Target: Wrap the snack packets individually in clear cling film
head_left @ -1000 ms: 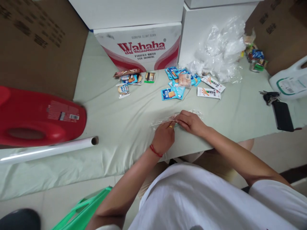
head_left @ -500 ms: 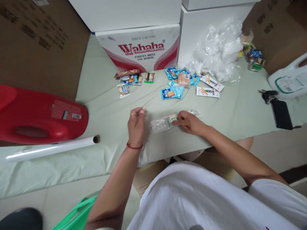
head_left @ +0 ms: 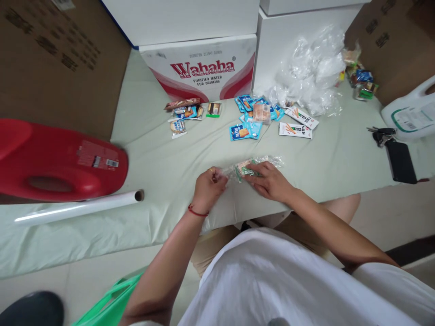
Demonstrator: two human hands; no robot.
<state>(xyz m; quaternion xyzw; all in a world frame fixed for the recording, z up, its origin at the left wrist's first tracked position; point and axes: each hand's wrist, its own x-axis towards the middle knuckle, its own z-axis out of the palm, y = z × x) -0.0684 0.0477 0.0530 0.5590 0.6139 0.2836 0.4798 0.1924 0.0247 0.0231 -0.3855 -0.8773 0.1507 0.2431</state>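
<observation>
A small snack packet with green print lies on the cloth in front of me, inside a strip of clear plastic wrap. My left hand, wearing a red bracelet and a ring, is closed and pinches the left end of that wrap. From the right, my right hand reaches over the packet, its fingers and thumb gripping the near right part. The wrap's right end spreads crumpled beyond my right fingers. What lies beneath those fingers is hidden.
Beyond my hands are blue snack sachets, white stick packets, small wrapped cakes and a pile of clear plastic bags. A red jug and a white roll lie left; a phone and keys lie right.
My left hand has come right and down to the wrap's left end and taken hold of it, drawing it narrow. The fingers of my right hand have spread further over the packet.
</observation>
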